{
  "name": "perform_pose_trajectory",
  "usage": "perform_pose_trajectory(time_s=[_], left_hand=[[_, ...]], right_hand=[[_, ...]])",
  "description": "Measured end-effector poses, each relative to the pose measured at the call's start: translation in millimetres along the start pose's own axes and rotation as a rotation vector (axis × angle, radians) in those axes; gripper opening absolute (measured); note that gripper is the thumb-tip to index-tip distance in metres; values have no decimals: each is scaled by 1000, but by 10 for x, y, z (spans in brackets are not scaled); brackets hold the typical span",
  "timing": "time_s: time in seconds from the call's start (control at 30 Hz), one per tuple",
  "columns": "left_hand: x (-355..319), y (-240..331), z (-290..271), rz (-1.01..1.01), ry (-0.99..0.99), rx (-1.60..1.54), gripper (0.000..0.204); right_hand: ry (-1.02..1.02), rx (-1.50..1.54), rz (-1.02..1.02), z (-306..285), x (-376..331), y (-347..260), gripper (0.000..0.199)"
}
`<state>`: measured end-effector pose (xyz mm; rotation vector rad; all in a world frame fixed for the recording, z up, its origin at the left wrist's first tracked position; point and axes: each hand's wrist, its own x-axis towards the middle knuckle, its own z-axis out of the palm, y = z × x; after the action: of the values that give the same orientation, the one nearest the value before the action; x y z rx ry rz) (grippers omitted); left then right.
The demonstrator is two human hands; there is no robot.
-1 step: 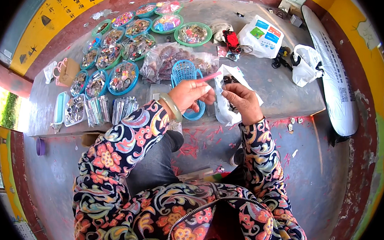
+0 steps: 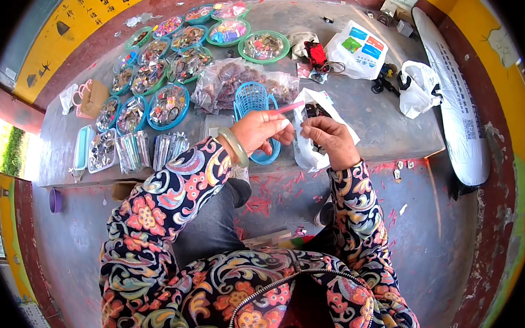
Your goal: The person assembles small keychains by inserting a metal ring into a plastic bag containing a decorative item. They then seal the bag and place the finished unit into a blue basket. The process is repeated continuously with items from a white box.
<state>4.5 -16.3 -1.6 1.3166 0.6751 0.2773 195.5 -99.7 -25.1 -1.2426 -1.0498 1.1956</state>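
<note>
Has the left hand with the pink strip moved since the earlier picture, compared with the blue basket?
No. The left hand holds the pink strip at the same spot against the blue basket as before.

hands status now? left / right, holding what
Left hand: closed, pinching a thin pink strip.
Right hand: closed, fingers on the white plastic bag; anything else held cannot be told.
</note>
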Motion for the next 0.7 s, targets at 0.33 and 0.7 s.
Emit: perform_pose_trajectory(time_s=[0.33, 0.7], left_hand=[[21, 26, -17, 137, -127, -143, 31], [16, 17, 179, 159, -183, -263, 32]], right_hand=[[-214, 616, 67, 59, 57, 224, 20], [-538, 1001, 47, 474, -21, 316, 24]])
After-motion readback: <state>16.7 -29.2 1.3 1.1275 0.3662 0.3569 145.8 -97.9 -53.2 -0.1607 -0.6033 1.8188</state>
